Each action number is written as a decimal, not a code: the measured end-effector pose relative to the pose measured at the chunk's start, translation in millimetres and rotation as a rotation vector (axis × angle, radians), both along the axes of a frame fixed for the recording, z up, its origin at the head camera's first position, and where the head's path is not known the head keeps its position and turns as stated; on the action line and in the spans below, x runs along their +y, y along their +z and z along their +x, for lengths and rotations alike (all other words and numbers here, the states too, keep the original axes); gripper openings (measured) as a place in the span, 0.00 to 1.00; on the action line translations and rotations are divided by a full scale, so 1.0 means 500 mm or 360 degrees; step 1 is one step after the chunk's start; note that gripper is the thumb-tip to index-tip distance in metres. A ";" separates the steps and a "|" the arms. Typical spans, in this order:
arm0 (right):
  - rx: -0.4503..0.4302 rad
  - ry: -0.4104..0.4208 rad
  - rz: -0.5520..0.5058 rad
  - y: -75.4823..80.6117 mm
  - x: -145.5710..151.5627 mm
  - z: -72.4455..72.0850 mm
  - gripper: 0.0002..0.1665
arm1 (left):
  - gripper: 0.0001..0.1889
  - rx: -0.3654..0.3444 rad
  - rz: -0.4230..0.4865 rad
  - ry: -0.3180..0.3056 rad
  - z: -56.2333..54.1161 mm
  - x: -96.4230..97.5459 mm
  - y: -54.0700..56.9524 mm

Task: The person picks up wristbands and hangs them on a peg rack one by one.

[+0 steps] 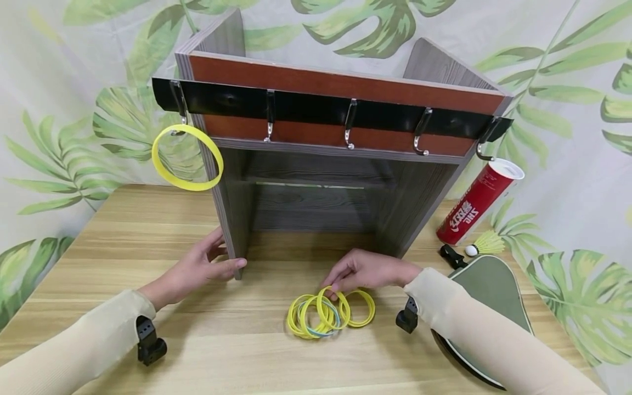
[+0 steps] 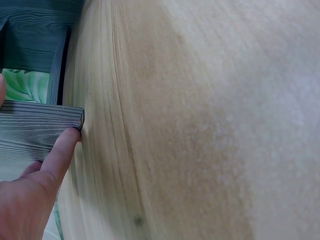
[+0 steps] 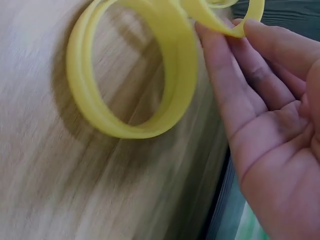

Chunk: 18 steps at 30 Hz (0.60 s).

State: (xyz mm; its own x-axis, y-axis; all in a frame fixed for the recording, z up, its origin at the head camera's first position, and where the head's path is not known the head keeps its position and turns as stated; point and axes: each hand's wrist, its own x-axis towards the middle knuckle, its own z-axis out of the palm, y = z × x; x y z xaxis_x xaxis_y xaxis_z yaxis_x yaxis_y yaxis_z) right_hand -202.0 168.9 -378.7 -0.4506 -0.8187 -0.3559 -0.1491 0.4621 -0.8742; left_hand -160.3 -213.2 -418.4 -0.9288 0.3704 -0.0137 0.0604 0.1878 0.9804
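Note:
My left hand (image 1: pixel 199 269) grips the lower front edge of the grey wooden stand's left side panel (image 2: pixel 40 130), the thumb on its inner side. With thumb and fingertips, my right hand (image 1: pixel 367 269) pinches a yellow wristband (image 3: pixel 220 25) at the tabletop pile. Several other yellow wristbands (image 1: pixel 296 319) lie overlapped there, with a light blue one (image 1: pixel 321 333) among them. Across the stand's front runs a black rail with several metal hooks (image 1: pixel 306 109). From its leftmost hook hangs another yellow wristband (image 1: pixel 197 186).
To the stand's right, a red tube (image 1: pixel 471 208) stands by a yellow shuttlecock (image 1: pixel 486 244) and a small black object (image 1: pixel 451 256). A green padded case (image 1: pixel 494 296) lies partly beneath my right forearm. Leaf-patterned cloth (image 1: pixel 568 164) hangs behind the wooden table (image 1: pixel 222 351).

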 end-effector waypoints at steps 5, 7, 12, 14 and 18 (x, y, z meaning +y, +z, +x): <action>-0.0129 -0.0091 -0.0029 0.013 0.000 0.001 0.18 | 0.46 -0.0001 0.0006 0.0011 0.000 0.000 -0.001; -0.0161 -0.0114 -0.0049 0.017 -0.001 0.002 0.19 | 0.46 0.0000 0.0013 0.0019 0.000 0.001 -0.002; -0.0138 -0.0139 -0.0101 0.033 -0.010 0.007 0.21 | 0.47 -0.0006 0.0004 0.0004 0.000 0.001 -0.003; -0.0077 -0.0159 -0.0137 0.043 -0.017 0.012 0.20 | 0.47 -0.0007 0.0001 -0.0003 0.000 0.001 -0.003; -0.0018 -0.0245 -0.0268 0.069 -0.041 0.024 0.20 | 0.47 0.0003 0.0007 0.0014 0.000 0.000 -0.004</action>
